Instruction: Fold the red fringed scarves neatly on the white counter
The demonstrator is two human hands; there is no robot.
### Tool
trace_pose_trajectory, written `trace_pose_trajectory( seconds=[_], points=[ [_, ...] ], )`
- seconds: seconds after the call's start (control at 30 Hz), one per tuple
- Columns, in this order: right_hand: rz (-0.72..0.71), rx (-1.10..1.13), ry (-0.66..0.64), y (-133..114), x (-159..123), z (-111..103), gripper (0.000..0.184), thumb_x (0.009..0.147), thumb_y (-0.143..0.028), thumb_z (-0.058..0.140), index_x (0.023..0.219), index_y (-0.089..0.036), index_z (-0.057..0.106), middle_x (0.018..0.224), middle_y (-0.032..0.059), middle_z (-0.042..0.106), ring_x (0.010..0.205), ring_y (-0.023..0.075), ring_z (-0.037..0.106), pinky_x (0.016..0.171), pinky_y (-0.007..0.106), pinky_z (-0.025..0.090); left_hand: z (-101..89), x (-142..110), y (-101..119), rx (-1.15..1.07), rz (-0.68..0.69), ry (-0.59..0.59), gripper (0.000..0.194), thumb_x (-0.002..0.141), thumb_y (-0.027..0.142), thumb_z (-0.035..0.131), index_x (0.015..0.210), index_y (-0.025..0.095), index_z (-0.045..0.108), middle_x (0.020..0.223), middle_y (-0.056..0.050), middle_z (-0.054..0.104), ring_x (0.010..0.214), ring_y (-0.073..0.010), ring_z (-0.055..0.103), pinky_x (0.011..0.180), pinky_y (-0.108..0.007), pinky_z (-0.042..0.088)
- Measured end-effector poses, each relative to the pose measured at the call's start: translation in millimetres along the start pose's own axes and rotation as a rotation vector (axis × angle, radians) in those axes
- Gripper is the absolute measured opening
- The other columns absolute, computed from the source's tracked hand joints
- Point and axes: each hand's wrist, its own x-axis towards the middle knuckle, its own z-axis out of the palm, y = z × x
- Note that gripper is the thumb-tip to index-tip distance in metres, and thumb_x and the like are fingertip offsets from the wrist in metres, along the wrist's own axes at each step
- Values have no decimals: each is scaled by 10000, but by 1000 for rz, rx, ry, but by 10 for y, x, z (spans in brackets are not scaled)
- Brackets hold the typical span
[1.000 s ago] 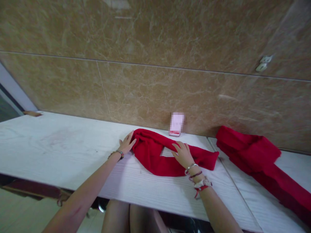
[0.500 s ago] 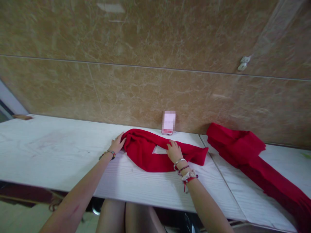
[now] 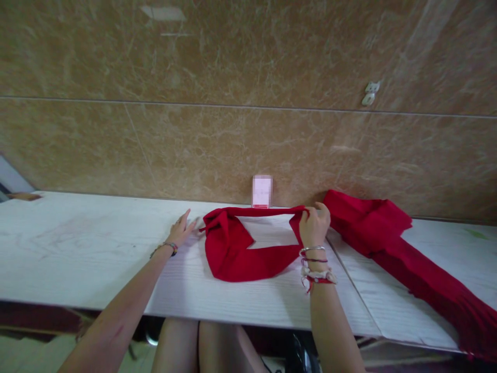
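Note:
A strip of red cloth [image 3: 233, 264] lies on the white table in a loop, bunched and folded at its left end. My right hand [image 3: 314, 223] is closed on the right end of this loop, and the upper edge is drawn straight towards it. Just off the bunched left end rests my left hand [image 3: 180, 228], open with its fingers apart and nothing in it. White tabletop shows through the gap inside the loop.
A second, longer piece of red cloth [image 3: 404, 259] lies at the right, running over the front edge. A pixelated pink-white card-like thing [image 3: 262, 190] leans on the marbled wall [image 3: 194, 150]. The white table [image 3: 97, 248] has a seam right of my right hand.
My right hand has moved right along the cloth to its end and gripped it, pulling the upper strip narrow and taut. My left hand has come away from the left end.

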Motion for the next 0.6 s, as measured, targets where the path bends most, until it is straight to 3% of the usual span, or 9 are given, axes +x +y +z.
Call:
trace_pose_trajectory(
  seconds=[0.07, 0.13, 0.3, 0.43, 0.5, 0.6],
  points=[
    [88, -14, 67, 149, 57, -44, 233, 698, -113, 404, 783, -127, 620, 1027, 142, 484, 1006, 259, 417, 871, 432, 328, 9, -19, -6, -44, 62, 7, 550, 809, 397, 362, 1310, 193, 263, 1298, -111, 391, 1209, -232, 340, 1002, -406, 264],
    [84, -16, 27, 174, 58, -39, 277, 666, -81, 400, 833, -110, 619, 1028, 150, 484, 1006, 251, 418, 870, 412, 337, 24, -45, 50, -81, 101, -19, 532, 811, 412, 352, 1300, 213, 281, 1298, -94, 391, 1209, -221, 339, 1007, -395, 262],
    [-172, -76, -410, -180, -177, 122, 353, 746, -160, 433, 1079, -124, 546, 1175, 154, 460, 1109, 270, 365, 917, 440, 287, 186, -49, 540, -156, 261, -142, 534, 818, 414, 329, 1296, 177, 293, 1317, -105, 359, 1221, -217, 311, 1015, -393, 250],
    [-257, -167, -749, -367, -392, 283, 462, 775, -213, 469, 1230, -158, 416, 1212, 134, 471, 1146, 274, 358, 941, 482, 235, 423, 4, 1007, -103, 289, -129, 660, 711, 339, 526, 1295, 140, 291, 1290, -134, 354, 1206, -250, 313, 1016, -401, 248],
    [-250, -215, -837, -366, -419, 333, 417, 792, -188, 451, 1208, -163, 438, 1119, 121, 541, 1068, 247, 446, 939, 462, 238, 496, 27, 1113, -78, 261, -107, 662, 674, 223, 549, 1286, 136, 312, 1250, -129, 382, 1177, -248, 352, 1010, -388, 266],
    [-228, -254, -852, -334, -355, 342, 290, 818, -114, 374, 1037, -156, 559, 968, 100, 599, 922, 197, 535, 874, 368, 314, 482, 62, 1074, -68, 232, -51, 615, 644, 37, 437, 1243, 166, 383, 1128, -86, 468, 1076, -196, 457, 965, -341, 343]
  ],
)
